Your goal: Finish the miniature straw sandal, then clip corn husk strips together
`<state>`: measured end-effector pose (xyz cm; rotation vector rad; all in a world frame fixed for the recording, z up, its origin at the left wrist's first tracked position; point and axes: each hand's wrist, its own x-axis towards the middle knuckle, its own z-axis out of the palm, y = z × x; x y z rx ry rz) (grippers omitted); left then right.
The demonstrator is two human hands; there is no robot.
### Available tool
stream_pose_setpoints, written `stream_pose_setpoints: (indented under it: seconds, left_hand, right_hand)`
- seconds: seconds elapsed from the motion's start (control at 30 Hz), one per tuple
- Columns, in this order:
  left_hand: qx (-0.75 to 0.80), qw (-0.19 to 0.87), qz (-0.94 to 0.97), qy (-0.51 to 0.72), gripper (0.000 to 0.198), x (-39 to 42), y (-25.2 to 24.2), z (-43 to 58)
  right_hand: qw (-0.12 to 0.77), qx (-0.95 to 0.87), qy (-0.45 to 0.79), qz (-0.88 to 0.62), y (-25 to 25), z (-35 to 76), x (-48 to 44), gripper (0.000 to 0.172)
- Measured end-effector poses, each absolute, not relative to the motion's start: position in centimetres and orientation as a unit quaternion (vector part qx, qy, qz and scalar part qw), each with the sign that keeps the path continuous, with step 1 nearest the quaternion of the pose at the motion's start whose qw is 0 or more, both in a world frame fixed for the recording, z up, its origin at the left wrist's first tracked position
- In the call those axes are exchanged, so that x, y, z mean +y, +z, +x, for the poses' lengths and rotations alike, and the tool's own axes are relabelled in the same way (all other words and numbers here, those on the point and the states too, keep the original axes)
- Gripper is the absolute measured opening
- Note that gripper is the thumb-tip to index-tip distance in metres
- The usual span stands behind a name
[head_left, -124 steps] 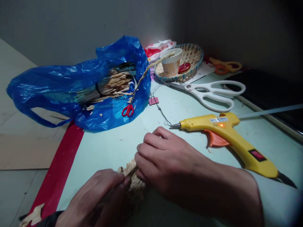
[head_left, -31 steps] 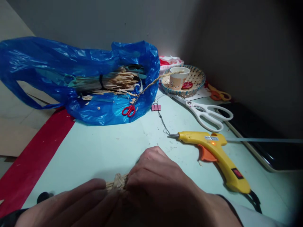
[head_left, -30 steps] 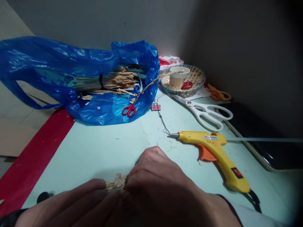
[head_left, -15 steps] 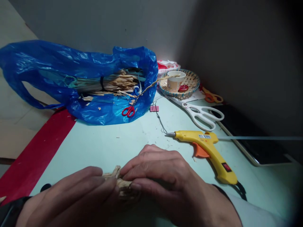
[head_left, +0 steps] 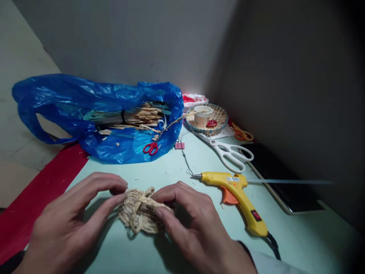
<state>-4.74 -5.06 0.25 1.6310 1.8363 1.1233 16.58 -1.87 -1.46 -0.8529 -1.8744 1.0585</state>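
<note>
A small oval piece of woven straw cord (head_left: 144, 211), with a loop-like band crossing its top, is held low over the pale green tabletop (head_left: 114, 255). At its left edge, the thumb and fingers of my left hand (head_left: 71, 220) pinch it. My right hand (head_left: 194, 220) is closed on the opposite side, thumb in front and fingers behind, hiding that end. To the right lies a yellow glue gun (head_left: 239, 190) with an orange trigger, its nozzle pointing left.
Behind is a blue plastic bag (head_left: 114, 150) with bundled straw (head_left: 142, 114) and red scissors (head_left: 151, 148). A pink binder clip (head_left: 179, 145), white scissors (head_left: 230, 154), orange-handled scissors (head_left: 242, 133), a black tablet-like device (head_left: 285, 182) and a woven basket (head_left: 219, 114) holding a paper cup (head_left: 203, 116) stand about.
My view has tilted up slightly, so the scene sits lower. My hands have drawn apart and turned, uncovering the woven straw piece that they largely hid.
</note>
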Motion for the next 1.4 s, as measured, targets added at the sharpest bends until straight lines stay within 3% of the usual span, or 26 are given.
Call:
stream_pose_setpoints:
  seconds: [0.03,0.13,0.23,0.33,0.57,0.67,0.87,1.0,1.13,1.23,1.4]
  left_hand:
    - [0.678,0.24,0.575,0.391,0.002,-5.0,0.5,-4.5]
    - [0.676,0.357,0.539,0.354,0.025,-4.9,1.0,-3.6]
    - [0.64,0.485,0.488,0.342,0.022,-4.7,1.0,-2.9]
    - [0.616,0.538,0.466,0.339,0.021,-4.3,1.0,-2.6]
    - [0.624,0.556,0.449,0.316,0.038,-3.4,0.8,-3.2]
    - [0.616,0.567,0.448,0.315,0.037,-3.1,0.9,-3.3]
    - [0.601,0.564,0.45,0.344,0.035,-2.6,1.6,-2.5]
    - [0.595,0.56,0.452,0.357,0.034,-2.4,2.2,-2.3]
    - [0.576,0.579,0.46,0.348,0.027,-2.2,2.6,-2.6]
    - [0.57,0.572,0.49,0.329,0.022,-1.9,2.6,-2.8]
    - [0.576,0.551,0.528,0.294,0.025,-1.7,2.3,-2.7]
  right_hand:
    - [0.413,-0.75,0.397,-0.33,-1.6,16.5,-1.9,0.011]
    - [0.425,-0.778,0.353,-0.299,-2.0,16.4,-2.0,0.013]
    - [0.404,-0.813,0.326,-0.263,-2.2,16.4,-2.0,0.016]
    - [0.382,-0.834,0.312,-0.247,-2.2,16.4,-1.9,0.019]
    - [0.372,-0.778,0.417,-0.288,-2.0,16.7,-2.5,0.03]
    - [0.352,-0.757,0.433,-0.339,-2.0,16.8,-2.6,0.03]
    - [0.376,-0.808,0.324,-0.318,-1.9,16.9,-2.4,0.03]
    - [0.416,-0.771,0.295,-0.382,-1.4,17.5,-2.0,0.027]
    - [0.43,-0.674,0.446,-0.403,-0.7,18.1,-0.5,0.005]
    - [0.426,-0.615,0.543,-0.381,-0.4,18.2,0.2,0.013]
    - [0.391,-0.63,0.573,-0.349,-0.6,18.3,-0.1,0.02]
